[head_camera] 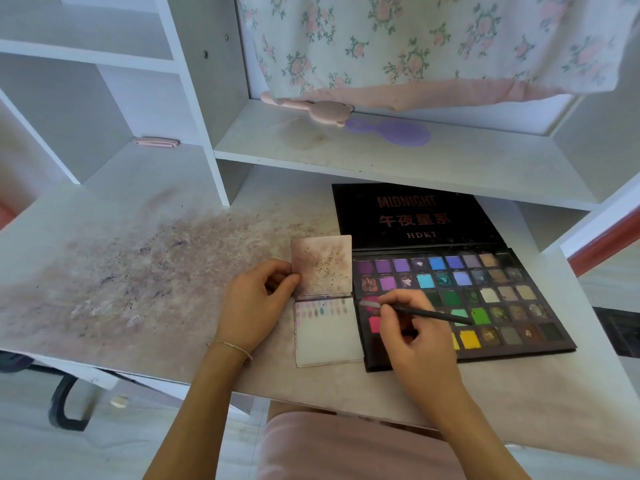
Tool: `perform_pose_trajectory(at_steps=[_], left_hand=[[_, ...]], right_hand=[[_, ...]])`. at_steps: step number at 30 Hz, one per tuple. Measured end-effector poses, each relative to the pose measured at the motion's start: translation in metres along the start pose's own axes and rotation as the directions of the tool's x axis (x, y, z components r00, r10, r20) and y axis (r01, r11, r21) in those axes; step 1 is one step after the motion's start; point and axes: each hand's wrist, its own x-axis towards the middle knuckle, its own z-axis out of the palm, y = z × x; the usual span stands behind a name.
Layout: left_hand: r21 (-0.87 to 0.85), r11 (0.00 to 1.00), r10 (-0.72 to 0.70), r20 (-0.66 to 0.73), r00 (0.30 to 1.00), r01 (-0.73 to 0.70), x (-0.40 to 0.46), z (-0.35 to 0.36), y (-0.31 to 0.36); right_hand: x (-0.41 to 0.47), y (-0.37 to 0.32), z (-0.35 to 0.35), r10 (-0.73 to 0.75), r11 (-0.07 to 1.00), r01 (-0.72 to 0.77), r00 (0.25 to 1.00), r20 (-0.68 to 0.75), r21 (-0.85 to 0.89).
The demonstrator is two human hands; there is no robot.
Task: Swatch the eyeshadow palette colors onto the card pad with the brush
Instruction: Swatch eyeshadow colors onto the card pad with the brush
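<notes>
The right hand (pixel 414 329) has its fingers pinched together on a thin dark brush (pixel 433 314), whose pale tip sits on a pink-red pan at the left edge of the eyeshadow palette (pixel 491 299); the handle angles out to the right across the green pans. The hand itself covers several pans in the lower left of the palette. The left hand (pixel 254 303) pinches the flipped-up, powder-stained cover of the card pad (pixel 325 332) between thumb and fingers, holding it upright. The open page below lies flat on the desk (pixel 138 271), touching the palette's left edge, and carries two short rows of faint swatches near its top, the rest being blank. The palette's black lid lies open behind the pans, partly under the shelf (pixel 381 157). The desk to the left of the pad is smeared with pinkish powder and dark specks. On the shelf rest a purple hairbrush (pixel 398 131) and a pink bear-shaped item (pixel 311 109), touching one another, beneath a floral cloth (pixel 433 43).
</notes>
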Motion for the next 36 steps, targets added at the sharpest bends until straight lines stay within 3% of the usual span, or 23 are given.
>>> perform_pose_trajectory(at_steps=[7, 36], left_hand=[[-0.001, 1.0, 0.007, 0.008, 1.0, -0.007, -0.001, 0.0, -0.001], [-0.028, 0.999, 0.026, 0.016, 1.0, -0.026, -0.001, 0.001, -0.003]], right_hand=[[0.001, -0.017, 0.029, 0.006, 0.999, -0.015, 0.984, 0.181, 0.047], [0.004, -0.017, 0.035, 0.074, 0.997, -0.064, 0.967, 0.243, -0.047]])
